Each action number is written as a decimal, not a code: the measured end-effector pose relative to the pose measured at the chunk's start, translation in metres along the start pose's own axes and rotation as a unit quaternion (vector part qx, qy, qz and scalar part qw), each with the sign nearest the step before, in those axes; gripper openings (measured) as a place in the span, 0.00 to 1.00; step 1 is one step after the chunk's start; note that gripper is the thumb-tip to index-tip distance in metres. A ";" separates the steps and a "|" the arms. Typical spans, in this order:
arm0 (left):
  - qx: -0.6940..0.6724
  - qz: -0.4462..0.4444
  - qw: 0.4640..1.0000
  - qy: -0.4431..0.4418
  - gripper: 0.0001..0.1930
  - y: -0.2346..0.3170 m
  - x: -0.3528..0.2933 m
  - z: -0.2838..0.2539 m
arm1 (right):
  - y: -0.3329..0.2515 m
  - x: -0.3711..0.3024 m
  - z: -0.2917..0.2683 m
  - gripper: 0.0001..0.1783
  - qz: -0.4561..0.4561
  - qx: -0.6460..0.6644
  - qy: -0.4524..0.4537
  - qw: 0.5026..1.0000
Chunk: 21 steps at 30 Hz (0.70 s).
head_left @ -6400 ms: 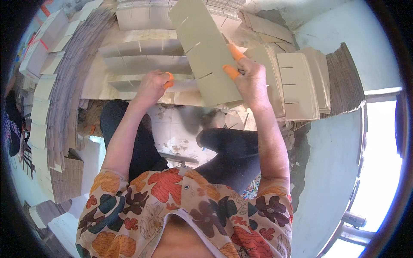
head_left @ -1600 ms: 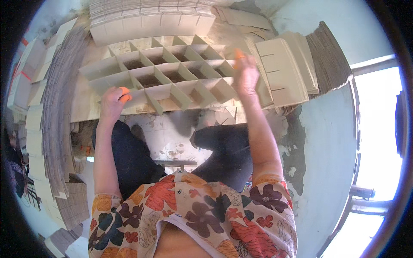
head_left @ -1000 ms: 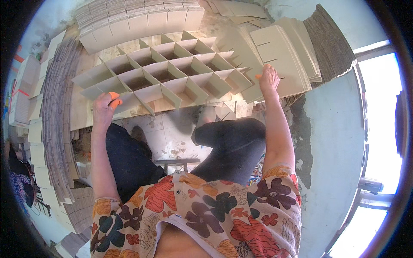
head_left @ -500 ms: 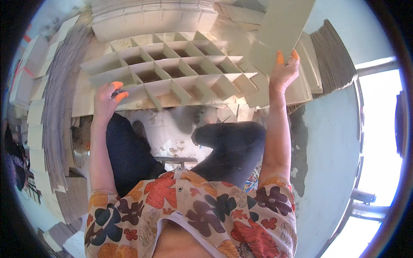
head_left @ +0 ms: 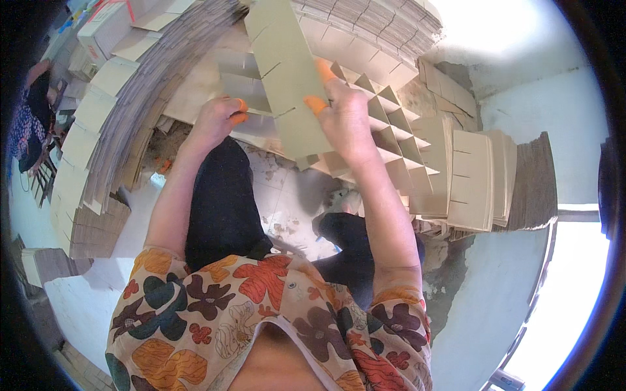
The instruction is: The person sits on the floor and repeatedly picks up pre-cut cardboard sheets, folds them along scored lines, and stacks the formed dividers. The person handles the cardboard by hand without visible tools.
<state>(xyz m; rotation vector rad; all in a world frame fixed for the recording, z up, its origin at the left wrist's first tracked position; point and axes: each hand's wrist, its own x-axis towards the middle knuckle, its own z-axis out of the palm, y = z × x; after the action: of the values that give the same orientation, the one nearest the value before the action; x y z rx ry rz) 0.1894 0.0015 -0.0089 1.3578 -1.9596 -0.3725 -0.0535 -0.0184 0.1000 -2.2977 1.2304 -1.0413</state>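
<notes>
My right hand [head_left: 345, 117], with orange covers on thumb and finger, grips a slotted cardboard strip [head_left: 283, 72] by its right edge. The strip stands tilted above a cardboard divider grid [head_left: 398, 124] of crossed strips and hides the grid's middle. My left hand [head_left: 218, 120], also with orange finger covers, is closed in a pinch at the left end of the grid's near strip [head_left: 257, 124]. The grid lies on a board above my knees.
Long rows of stacked cardboard strips [head_left: 124, 98] stand on the left, and another stack [head_left: 365, 32] is behind the grid. Slotted pieces [head_left: 469, 176] are piled at the right beside the wall [head_left: 502, 260]. A white box [head_left: 107, 29] sits at far left.
My right hand has brought the slotted strip leftward from the right-hand pile to over the grid. My left hand stays at the grid's left end. The view has turned.
</notes>
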 end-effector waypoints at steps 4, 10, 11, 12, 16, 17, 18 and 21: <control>0.017 0.008 1.000 0.011 0.08 -0.004 0.002 0.004 | -0.001 0.012 0.017 0.32 0.012 -0.028 -0.038 0.999; 0.022 -0.007 1.000 0.019 0.07 -0.001 0.004 0.007 | -0.001 0.021 0.030 0.20 0.006 -0.023 -0.063 0.998; 0.020 -0.005 1.000 0.021 0.07 -0.002 0.005 0.008 | -0.005 0.022 0.029 0.14 0.023 -0.028 -0.080 0.996; 0.021 0.004 0.999 0.023 0.07 -0.002 0.005 0.008 | -0.004 0.024 0.030 0.17 0.002 -0.040 -0.070 0.997; 0.015 0.010 1.000 0.022 0.07 -0.005 0.007 0.009 | -0.001 0.028 0.035 0.22 -0.015 -0.069 -0.053 0.996; 0.011 0.005 1.000 0.019 0.07 -0.006 0.008 0.010 | -0.001 0.029 0.036 0.21 -0.004 -0.072 -0.055 0.996; 0.014 0.004 1.000 0.021 0.07 -0.008 0.008 0.012 | 0.004 0.028 0.041 0.20 -0.008 -0.058 -0.057 0.997; 0.020 0.007 0.999 0.026 0.07 -0.010 0.008 0.014 | 0.015 0.026 0.058 0.17 -0.008 -0.036 -0.081 0.996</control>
<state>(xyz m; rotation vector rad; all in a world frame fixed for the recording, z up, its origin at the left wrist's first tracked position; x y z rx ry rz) 0.1851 -0.0119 -0.0214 1.3654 -1.9417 -0.2885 -0.0098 -0.0510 0.0639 -2.3959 1.2044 -0.8091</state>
